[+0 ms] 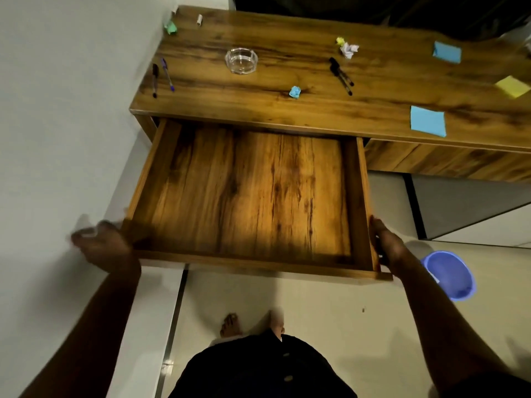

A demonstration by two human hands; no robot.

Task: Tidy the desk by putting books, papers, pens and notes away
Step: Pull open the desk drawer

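An empty wooden drawer (258, 264) stands pulled far out from under the desk (287, 110). My right hand (388, 248) grips its right front corner. My left hand (100, 248) is blurred beside the left front corner, fingers pointing away toward the wall. On the desk lie two pens (161, 77) at the left and two black markers (342, 76) in the middle. There are blue sticky notes (428, 121), a second blue pad (447, 52) and a yellow one (513, 86). Crumpled paper balls lie about: blue (295, 91), white (349, 49), green (170, 27).
A glass ashtray (241, 60) sits on the desk's left half. A purple plastic bin (449, 275) stands on the floor to the right of the drawer. A white wall (57, 110) runs close along the left. My bare feet (230, 326) are below the drawer front.
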